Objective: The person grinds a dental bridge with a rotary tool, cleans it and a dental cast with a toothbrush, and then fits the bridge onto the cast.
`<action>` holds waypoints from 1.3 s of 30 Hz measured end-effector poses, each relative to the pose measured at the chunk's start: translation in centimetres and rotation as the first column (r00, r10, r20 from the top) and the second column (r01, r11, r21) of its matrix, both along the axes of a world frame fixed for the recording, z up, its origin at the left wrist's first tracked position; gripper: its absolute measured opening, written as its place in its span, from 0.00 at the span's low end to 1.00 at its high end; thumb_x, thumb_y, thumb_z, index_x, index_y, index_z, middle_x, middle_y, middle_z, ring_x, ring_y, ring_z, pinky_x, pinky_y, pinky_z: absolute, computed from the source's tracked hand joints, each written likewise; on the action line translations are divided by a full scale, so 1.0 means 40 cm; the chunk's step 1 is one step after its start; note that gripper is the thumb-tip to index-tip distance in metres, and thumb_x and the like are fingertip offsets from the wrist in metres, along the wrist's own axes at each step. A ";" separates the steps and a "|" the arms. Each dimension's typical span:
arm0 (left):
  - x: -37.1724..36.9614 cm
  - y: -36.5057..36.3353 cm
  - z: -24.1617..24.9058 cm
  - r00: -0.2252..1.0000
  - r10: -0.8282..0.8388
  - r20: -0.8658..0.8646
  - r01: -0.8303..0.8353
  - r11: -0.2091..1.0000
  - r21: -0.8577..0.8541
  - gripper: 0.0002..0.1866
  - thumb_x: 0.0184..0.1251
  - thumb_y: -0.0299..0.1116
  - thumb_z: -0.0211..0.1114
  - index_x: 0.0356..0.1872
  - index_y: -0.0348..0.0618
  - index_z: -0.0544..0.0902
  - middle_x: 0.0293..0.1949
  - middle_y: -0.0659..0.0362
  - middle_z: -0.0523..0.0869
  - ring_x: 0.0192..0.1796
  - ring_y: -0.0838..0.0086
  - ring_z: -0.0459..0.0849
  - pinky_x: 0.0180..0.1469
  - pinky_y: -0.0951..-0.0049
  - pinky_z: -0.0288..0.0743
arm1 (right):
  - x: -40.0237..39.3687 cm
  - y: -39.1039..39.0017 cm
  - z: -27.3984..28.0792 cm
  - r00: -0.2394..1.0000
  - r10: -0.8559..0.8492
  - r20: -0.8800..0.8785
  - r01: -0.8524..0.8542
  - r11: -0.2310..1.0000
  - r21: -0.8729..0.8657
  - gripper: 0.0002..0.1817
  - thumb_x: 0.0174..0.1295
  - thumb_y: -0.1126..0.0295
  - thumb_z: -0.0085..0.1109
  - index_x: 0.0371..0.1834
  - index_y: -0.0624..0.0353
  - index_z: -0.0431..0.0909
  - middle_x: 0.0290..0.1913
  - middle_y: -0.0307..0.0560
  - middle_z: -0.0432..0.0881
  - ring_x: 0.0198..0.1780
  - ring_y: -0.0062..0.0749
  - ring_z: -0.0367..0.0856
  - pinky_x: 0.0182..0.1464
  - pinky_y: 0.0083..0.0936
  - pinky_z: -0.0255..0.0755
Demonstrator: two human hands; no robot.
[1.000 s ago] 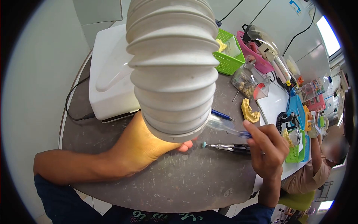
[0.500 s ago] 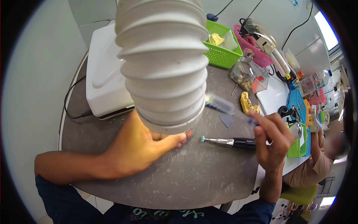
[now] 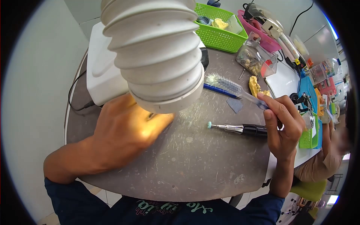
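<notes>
My right hand (image 3: 283,125) pinches the clear handle of a brush (image 3: 228,85), its pale bristles pointing left over the table. Under the mouth of the white corrugated hose (image 3: 161,60), brightly lit, my left hand (image 3: 129,129) is closed with its back towards me. Whatever its fingers hold is hidden. Between the hands lies a black and silver rotary handpiece (image 3: 240,129) with a small turquoise tip. A blue pencil-like stick (image 3: 223,91) and a grey scrap of sandpaper-like sheet (image 3: 235,105) lie beyond it, close to a yellow dental cast (image 3: 255,88).
At the back stand a green basket (image 3: 221,39), a pink basket (image 3: 262,37) and a clear box of small pieces (image 3: 255,62). A white machine housing (image 3: 107,71) sits left of the hose. Another person (image 3: 318,161) is seated at the far right.
My left hand has turned, so its thumb and fingertips no longer show beside the hose. The brush, blurred before, is now sharp and still in my right hand. The whole view has shifted slightly.
</notes>
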State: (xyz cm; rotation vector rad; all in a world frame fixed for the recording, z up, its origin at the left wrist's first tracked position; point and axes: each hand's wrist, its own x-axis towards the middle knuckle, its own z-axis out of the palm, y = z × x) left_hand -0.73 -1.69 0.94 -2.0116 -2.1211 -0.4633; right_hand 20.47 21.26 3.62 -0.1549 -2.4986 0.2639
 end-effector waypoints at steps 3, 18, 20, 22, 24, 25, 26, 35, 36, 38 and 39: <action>-0.007 0.014 0.001 0.999 -0.016 0.040 0.014 0.999 0.034 0.08 0.51 0.22 0.70 0.34 0.41 0.86 0.33 0.59 0.85 0.34 0.67 0.85 0.36 0.69 0.79 | -0.004 -0.005 0.003 1.000 0.004 0.026 -0.003 0.999 -0.039 0.13 0.61 0.77 0.62 0.49 0.64 0.85 0.27 0.46 0.77 0.22 0.25 0.72 0.24 0.22 0.63; 0.010 0.042 0.014 -0.238 0.119 0.964 -0.029 0.991 -0.130 0.16 0.71 0.24 0.61 0.55 0.26 0.71 0.46 0.48 0.85 0.42 0.69 0.89 0.47 0.75 0.88 | -0.016 -0.054 -0.004 0.976 0.104 0.190 -0.080 0.988 -0.130 0.18 0.58 0.80 0.61 0.54 0.60 0.82 0.26 0.43 0.75 0.22 0.30 0.74 0.23 0.26 0.67; 0.007 0.039 0.009 -0.259 0.106 0.960 -0.059 0.990 -0.125 0.16 0.72 0.23 0.61 0.56 0.26 0.71 0.48 0.47 0.85 0.45 0.67 0.89 0.49 0.74 0.87 | -0.021 -0.056 -0.013 0.974 0.120 0.191 -0.099 0.988 -0.119 0.20 0.57 0.80 0.62 0.55 0.60 0.82 0.26 0.43 0.75 0.21 0.29 0.74 0.22 0.26 0.67; 0.012 0.039 0.008 -0.282 0.082 0.956 -0.076 0.991 -0.107 0.16 0.71 0.23 0.61 0.56 0.26 0.71 0.48 0.48 0.85 0.46 0.68 0.89 0.50 0.73 0.87 | -0.025 -0.063 -0.018 0.972 0.134 0.192 -0.115 0.987 -0.108 0.21 0.56 0.80 0.62 0.56 0.60 0.82 0.26 0.43 0.74 0.21 0.29 0.74 0.22 0.26 0.67; 0.019 0.041 0.001 -0.302 0.057 0.952 -0.090 0.992 -0.088 0.17 0.71 0.22 0.61 0.56 0.26 0.71 0.48 0.48 0.85 0.46 0.68 0.88 0.52 0.73 0.86 | -0.030 -0.073 -0.017 0.968 0.119 0.223 -0.108 0.992 -0.064 0.23 0.54 0.80 0.64 0.56 0.59 0.82 0.26 0.41 0.74 0.21 0.29 0.74 0.21 0.26 0.67; 0.023 0.042 -0.009 -0.288 -0.006 0.957 -0.120 0.992 -0.030 0.16 0.71 0.22 0.61 0.56 0.26 0.72 0.48 0.49 0.85 0.47 0.68 0.88 0.52 0.73 0.86 | -0.024 -0.073 -0.004 0.967 0.120 0.223 -0.109 0.992 -0.065 0.23 0.54 0.80 0.64 0.56 0.59 0.82 0.26 0.41 0.74 0.21 0.29 0.74 0.21 0.26 0.67; 0.023 0.042 -0.017 -0.272 -0.069 0.960 -0.151 0.988 0.028 0.16 0.70 0.21 0.62 0.56 0.27 0.72 0.48 0.50 0.85 0.48 0.69 0.88 0.52 0.73 0.86 | -0.015 -0.072 0.017 0.948 0.127 0.293 -0.123 0.992 -0.031 0.23 0.53 0.80 0.65 0.56 0.58 0.83 0.26 0.41 0.74 0.21 0.28 0.74 0.21 0.25 0.66; 0.014 0.037 -0.043 -0.162 -0.053 0.985 -0.110 0.993 0.035 0.13 0.69 0.22 0.64 0.52 0.30 0.76 0.45 0.52 0.86 0.43 0.74 0.87 0.50 0.74 0.84 | -0.014 -0.056 0.029 0.959 0.106 0.262 -0.107 0.994 -0.010 0.23 0.48 0.79 0.62 0.52 0.58 0.85 0.24 0.42 0.76 0.20 0.29 0.73 0.23 0.25 0.65; 0.015 0.038 -0.035 -0.160 -0.055 0.986 -0.113 0.993 0.037 0.13 0.69 0.22 0.64 0.52 0.30 0.76 0.45 0.52 0.86 0.43 0.74 0.87 0.50 0.74 0.84 | -0.010 -0.051 0.038 0.929 0.161 0.334 -0.151 0.987 -0.054 0.22 0.49 0.80 0.62 0.52 0.59 0.85 0.24 0.43 0.77 0.21 0.28 0.73 0.24 0.25 0.66; 0.019 0.042 -0.013 -0.218 0.001 0.976 -0.120 0.992 -0.028 0.13 0.69 0.23 0.64 0.51 0.30 0.76 0.43 0.52 0.87 0.42 0.75 0.87 0.49 0.73 0.83 | -0.008 -0.042 0.026 0.959 0.117 0.258 -0.109 0.993 -0.046 0.21 0.51 0.81 0.61 0.51 0.60 0.85 0.26 0.45 0.77 0.22 0.28 0.74 0.25 0.24 0.67; 0.018 0.041 -0.017 -0.218 0.001 0.976 -0.119 0.992 -0.027 0.13 0.69 0.23 0.64 0.51 0.30 0.76 0.43 0.52 0.87 0.42 0.75 0.87 0.49 0.73 0.83 | -0.006 -0.040 0.018 0.981 0.065 0.181 -0.058 0.997 -0.045 0.20 0.52 0.81 0.61 0.51 0.60 0.85 0.27 0.46 0.78 0.23 0.28 0.75 0.25 0.24 0.67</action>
